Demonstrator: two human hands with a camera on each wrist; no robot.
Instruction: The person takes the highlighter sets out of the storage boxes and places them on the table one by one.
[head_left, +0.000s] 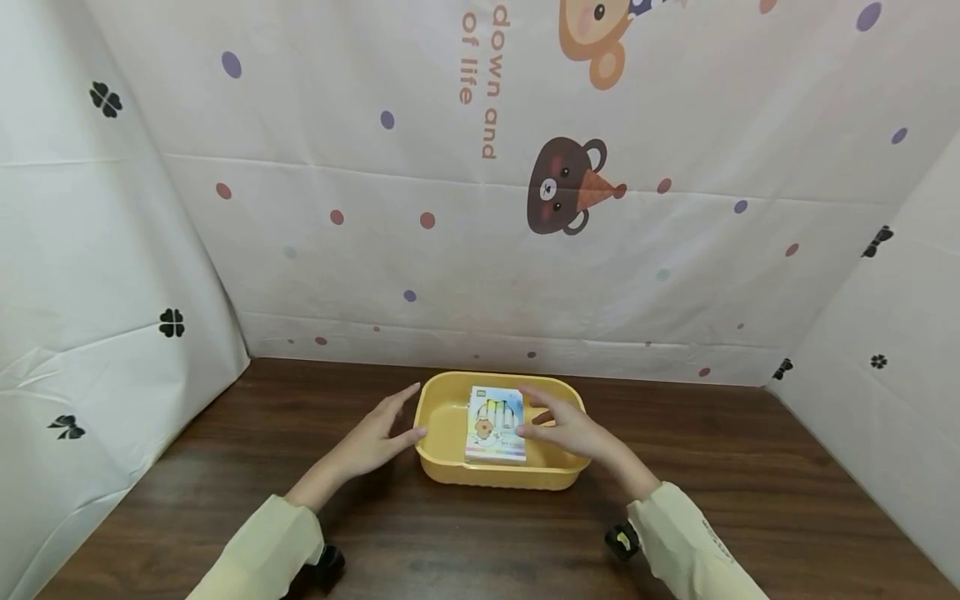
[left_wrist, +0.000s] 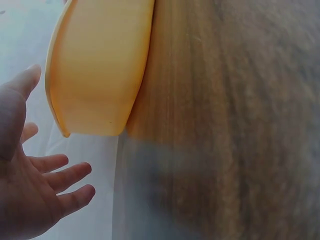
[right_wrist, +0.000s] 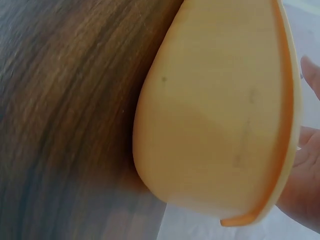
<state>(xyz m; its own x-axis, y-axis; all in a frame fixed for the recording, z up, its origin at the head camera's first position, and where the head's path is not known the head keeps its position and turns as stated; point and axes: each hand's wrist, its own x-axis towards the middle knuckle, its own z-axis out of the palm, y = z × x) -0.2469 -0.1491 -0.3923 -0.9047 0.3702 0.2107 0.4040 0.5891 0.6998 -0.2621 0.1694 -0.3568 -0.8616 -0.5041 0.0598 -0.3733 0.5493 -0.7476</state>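
Note:
A shallow yellow plastic basin (head_left: pixel 517 477) stands on the dark wooden table. Inside it lies a box of markers (head_left: pixel 497 450), white with a cartoon animal and pens printed on its front. My left hand (head_left: pixel 372 442) is beside the basin's left end, fingers spread and thumb near the rim; in the left wrist view it holds nothing. Over the basin's right side reaches my right hand (head_left: pixel 566 429), its thumb and fingertips at the box's right edge. Whether they touch the box cannot be made out. In the right wrist view the basin's wall (right_wrist: pixel 210 115) hides most of that hand.
Behind the table hangs a white printed cloth (head_left: pixel 465 267) with dots and bear faces. More white cloth (head_left: pixel 82 333) closes off the left, and another sheet (head_left: pixel 892 417) the right. The brown tabletop (head_left: pixel 465 542) extends in front of the basin and to both sides.

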